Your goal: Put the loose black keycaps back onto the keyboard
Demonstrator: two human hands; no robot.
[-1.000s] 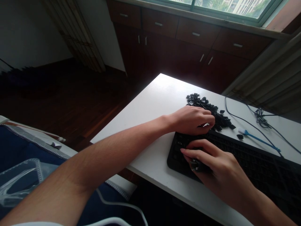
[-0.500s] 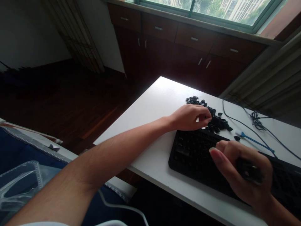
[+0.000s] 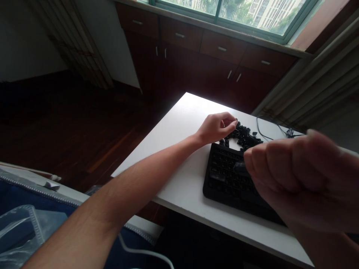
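Note:
My left hand (image 3: 216, 127) reaches across the white table (image 3: 179, 127) to a pile of small black keycaps (image 3: 244, 135). Its fingertips are pinched together at the pile's near edge, on what looks like one keycap. A black keyboard (image 3: 224, 179) lies just in front of the pile. My right hand (image 3: 294, 175) is raised close to the camera over the keyboard, blurred by motion. It is closed in a fist, and a small dark object (image 3: 239, 166) pokes out at its left side.
A dark cable (image 3: 265, 133) curls on the table behind the pile. Brown cabinets (image 3: 196, 41) stand under the window beyond. At lower left lie blue fabric with a clear plastic bag (image 3: 17, 231) and a white cord (image 3: 140, 251).
My right hand has lifted off the keyboard and come up towards the camera, still closed on the dark object. My left hand has moved to the pile's near edge and pinched.

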